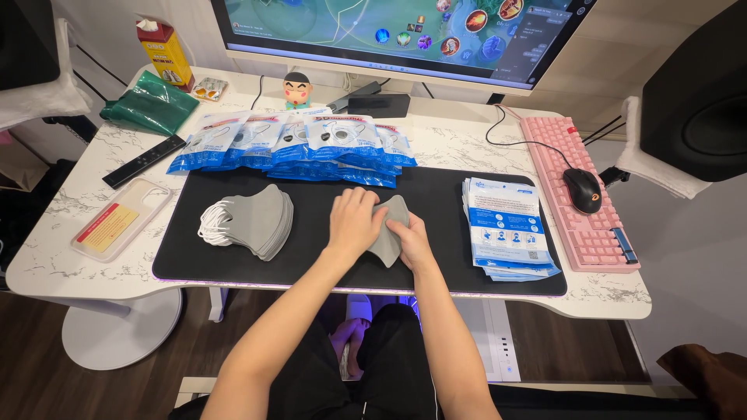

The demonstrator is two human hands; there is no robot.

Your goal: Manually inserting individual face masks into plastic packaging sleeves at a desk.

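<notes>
Both hands rest on one grey face mask (391, 233) lying on the black desk mat (436, 272). My left hand (354, 222) lies flat over the mask's left part. My right hand (412, 241) grips its lower right edge. A stack of grey masks (261, 222) with white ear loops sits to the left on the mat. Several blue-and-white mask packets (311, 144) are fanned out along the mat's far edge. A pile of flat blue-and-white packets (506, 225) lies to the right.
A pink keyboard (580, 194) and black mouse (583, 190) sit at the right. A phone in a clear case (120, 218), a black remote (144, 161), a green pouch (152, 105), a carton (166, 53) and a small figurine (296, 89) stand at the left and back. A monitor (405, 35) faces me.
</notes>
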